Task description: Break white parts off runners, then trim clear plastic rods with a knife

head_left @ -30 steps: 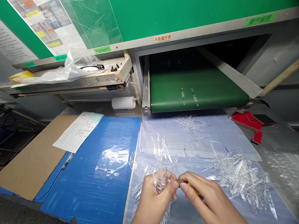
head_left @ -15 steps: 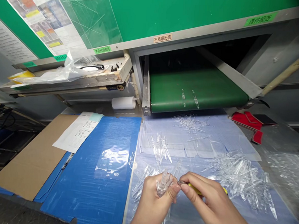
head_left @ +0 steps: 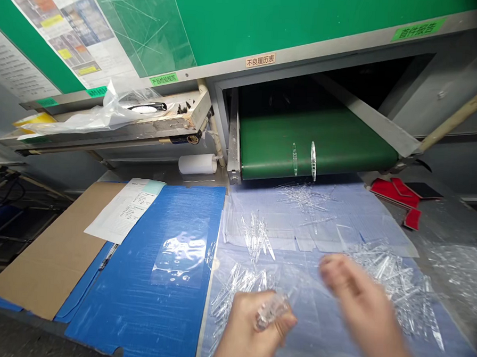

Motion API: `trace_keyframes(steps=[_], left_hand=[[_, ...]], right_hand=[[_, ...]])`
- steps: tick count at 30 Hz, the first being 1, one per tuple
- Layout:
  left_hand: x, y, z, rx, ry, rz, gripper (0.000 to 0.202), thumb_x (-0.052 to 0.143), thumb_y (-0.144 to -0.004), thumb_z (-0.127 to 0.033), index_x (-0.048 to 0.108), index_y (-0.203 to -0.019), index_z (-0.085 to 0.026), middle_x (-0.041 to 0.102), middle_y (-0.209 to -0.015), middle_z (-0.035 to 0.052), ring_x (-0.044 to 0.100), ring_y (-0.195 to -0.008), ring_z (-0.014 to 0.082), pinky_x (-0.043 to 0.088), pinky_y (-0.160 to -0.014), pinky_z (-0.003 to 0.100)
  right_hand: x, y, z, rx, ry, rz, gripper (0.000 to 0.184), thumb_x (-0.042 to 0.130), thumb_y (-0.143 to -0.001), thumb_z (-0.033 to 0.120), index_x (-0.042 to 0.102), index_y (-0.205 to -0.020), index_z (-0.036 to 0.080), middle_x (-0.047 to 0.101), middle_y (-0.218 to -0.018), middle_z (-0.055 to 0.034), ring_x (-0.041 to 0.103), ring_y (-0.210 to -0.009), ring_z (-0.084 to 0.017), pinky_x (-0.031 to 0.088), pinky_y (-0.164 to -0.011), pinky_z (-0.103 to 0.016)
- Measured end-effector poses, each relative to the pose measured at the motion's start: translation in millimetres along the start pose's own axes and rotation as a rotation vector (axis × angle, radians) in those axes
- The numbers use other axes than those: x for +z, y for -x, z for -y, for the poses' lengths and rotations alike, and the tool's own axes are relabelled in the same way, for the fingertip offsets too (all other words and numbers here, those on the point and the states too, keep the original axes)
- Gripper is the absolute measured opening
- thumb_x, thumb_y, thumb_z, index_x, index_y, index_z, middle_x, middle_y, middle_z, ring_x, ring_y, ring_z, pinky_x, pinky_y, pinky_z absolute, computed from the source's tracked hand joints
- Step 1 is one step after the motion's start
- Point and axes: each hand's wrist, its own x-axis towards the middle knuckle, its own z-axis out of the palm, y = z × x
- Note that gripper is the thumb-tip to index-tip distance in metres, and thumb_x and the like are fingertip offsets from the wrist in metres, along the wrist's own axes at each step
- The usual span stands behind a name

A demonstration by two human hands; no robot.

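Observation:
My left hand [head_left: 245, 328] is closed around a bundle of clear plastic pieces [head_left: 272, 310], whose ends stick out at the top of the fist. Apart from it to the right, my right hand [head_left: 350, 291] is smeared by motion. Its fingers look curled, but what they hold, if anything, does not show. Beyond my left hand lies a small fan of slim clear pieces [head_left: 257, 237]. A looser heap of clear pieces [head_left: 236, 285] is beside and partly behind that hand. Behind my right hand spreads a large pile of clear pieces [head_left: 410, 302].
A green conveyor belt [head_left: 277, 130] ends above the bluish sheet [head_left: 305, 342], with two clear pieces near its edge. Thin clear scraps [head_left: 304, 197] lie below it. Blue board [head_left: 144, 291], cardboard [head_left: 54, 259] and a paper form [head_left: 123, 210] lie left; red pieces [head_left: 393, 192] lie right.
My right hand has moved up and right, away from my left hand; the yellow-handled tool in it no longer shows. The two pieces on the belt have come slightly nearer.

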Motion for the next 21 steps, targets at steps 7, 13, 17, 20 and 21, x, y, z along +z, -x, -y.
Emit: trace_keyframes(steps=[7,13,17,20,21], left_hand=[[0.3,-2.2,10.9,-0.127,0.242,0.072,0.037,0.062,-0.071,-0.051,0.063,-0.081,-0.014,0.051,-0.05,-0.0028,0.038,-0.045,0.0081,0.025,-0.046,0.022],[-0.6,-2.3,11.8,-0.162,0.591,0.14,0.033,0.063,-0.076,-0.035,0.055,-0.099,-0.013,0.062,-0.065,0.0008,0.025,-0.04,0.0021,0.017,-0.045,0.022],[0.9,-3.0,14.6,-0.149,0.606,0.084,0.028,0.062,-0.077,-0.033,0.05,-0.093,-0.014,0.065,-0.063,0.002,0.026,-0.038,0.0022,0.014,-0.044,0.023],[2.3,-3.7,15.1,-0.135,0.587,0.057,0.026,0.062,-0.077,-0.034,0.051,-0.09,-0.014,0.064,-0.062,0.0013,0.025,-0.038,0.0024,0.014,-0.043,0.023],[2.1,-3.6,15.2,-0.136,0.584,0.052,0.026,0.062,-0.077,-0.035,0.052,-0.09,-0.014,0.064,-0.061,0.0009,0.024,-0.038,0.0024,0.014,-0.044,0.022]], right_hand=[[-1.5,-11.1,-2.8,0.208,-0.125,0.312,0.023,0.057,-0.078,0.039,0.052,-0.094,0.024,0.053,-0.064,0.0028,0.051,-0.053,-0.014,0.041,-0.044,-0.023],[25.0,-7.9,-5.2,0.237,-0.123,0.353,0.018,0.052,-0.08,0.039,0.052,-0.087,0.023,0.05,-0.064,0.0044,0.051,-0.055,-0.013,0.041,-0.052,-0.024],[24.9,-10.0,-7.2,0.196,-0.11,0.439,0.029,0.058,-0.077,0.038,0.05,-0.1,0.023,0.05,-0.065,0.0049,0.051,-0.057,-0.013,0.042,-0.052,-0.024],[26.0,-10.4,-6.2,0.164,-0.033,0.441,0.031,0.058,-0.078,0.038,0.049,-0.105,0.024,0.051,-0.065,0.0052,0.052,-0.056,-0.013,0.042,-0.053,-0.024],[26.5,-10.7,-5.9,0.145,-0.001,0.424,0.027,0.055,-0.08,0.038,0.05,-0.103,0.024,0.052,-0.064,0.0051,0.052,-0.055,-0.012,0.042,-0.052,-0.024]])
